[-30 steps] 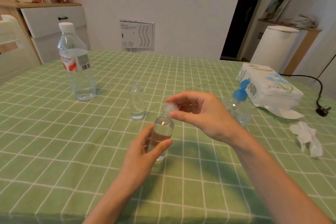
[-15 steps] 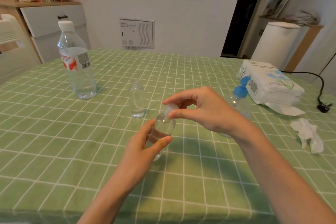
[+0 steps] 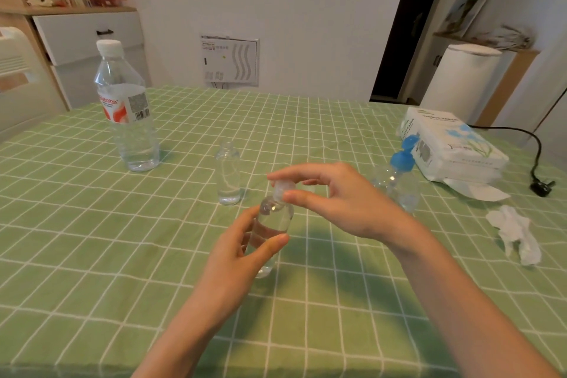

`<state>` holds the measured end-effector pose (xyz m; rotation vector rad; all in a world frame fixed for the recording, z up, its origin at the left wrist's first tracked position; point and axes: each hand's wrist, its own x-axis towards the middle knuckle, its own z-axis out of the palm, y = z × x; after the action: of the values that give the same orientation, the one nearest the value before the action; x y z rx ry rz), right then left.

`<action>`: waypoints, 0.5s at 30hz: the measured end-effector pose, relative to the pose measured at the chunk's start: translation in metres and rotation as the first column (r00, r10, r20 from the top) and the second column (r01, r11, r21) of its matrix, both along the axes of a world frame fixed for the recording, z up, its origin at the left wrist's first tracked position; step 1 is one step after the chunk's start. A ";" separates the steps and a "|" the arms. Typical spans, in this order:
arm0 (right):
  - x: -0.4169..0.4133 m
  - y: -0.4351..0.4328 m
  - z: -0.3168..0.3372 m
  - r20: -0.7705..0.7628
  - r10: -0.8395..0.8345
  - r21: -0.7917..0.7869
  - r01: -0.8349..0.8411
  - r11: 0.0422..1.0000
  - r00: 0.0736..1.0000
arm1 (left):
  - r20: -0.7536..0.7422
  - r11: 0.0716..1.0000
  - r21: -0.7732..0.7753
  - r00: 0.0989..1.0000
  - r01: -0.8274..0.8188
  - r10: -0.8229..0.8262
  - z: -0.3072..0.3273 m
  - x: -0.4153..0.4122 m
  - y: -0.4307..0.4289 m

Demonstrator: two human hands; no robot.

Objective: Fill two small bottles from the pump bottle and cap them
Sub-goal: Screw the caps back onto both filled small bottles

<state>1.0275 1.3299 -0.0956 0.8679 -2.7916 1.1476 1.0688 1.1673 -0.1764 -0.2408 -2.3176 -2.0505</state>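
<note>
Near the middle of the green-checked table (image 3: 92,255), toward its front edge, a small clear bottle (image 3: 274,221) leans a little, partly filled with clear liquid. The left hand (image 3: 239,258) grips its body, fingers and thumb curled round it; whether its base touches the table I cannot tell. The right hand (image 3: 340,202) pinches a small whitish cap (image 3: 281,189) between thumb and forefinger, right at the bottle's neck. Just behind stands a second small bottle (image 3: 228,178), upright, its mouth open, touched by neither hand. To the right, behind the right hand, is the pump bottle (image 3: 399,184) with its blue top, its lower part partly hidden by the hand. Just beyond it, by the right edge, lies a tissue pack (image 3: 454,147), with a crumpled tissue (image 3: 518,236) nearer the front and a black plug (image 3: 541,188) close to the edge. Toward the far left corner a big water bottle (image 3: 129,120) stands capped.
</note>
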 end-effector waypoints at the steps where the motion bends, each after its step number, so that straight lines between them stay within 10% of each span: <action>1: 0.000 0.000 0.001 -0.020 -0.025 0.002 0.025 1.000 0.999 | 0.001 1.000 0.002 1.000 -0.001 0.001 -0.001 0.000 0.001; 15: -0.001 0.002 -0.003 -0.036 -0.047 0.004 0.047 0.999 0.998 | -0.005 0.999 0.028 1.000 0.016 -0.016 -0.001 0.003 0.001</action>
<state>1.0268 1.3321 -0.0981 0.8101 -2.7713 1.1085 1.0721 1.1685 -0.1773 -0.2641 -2.2903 -2.0855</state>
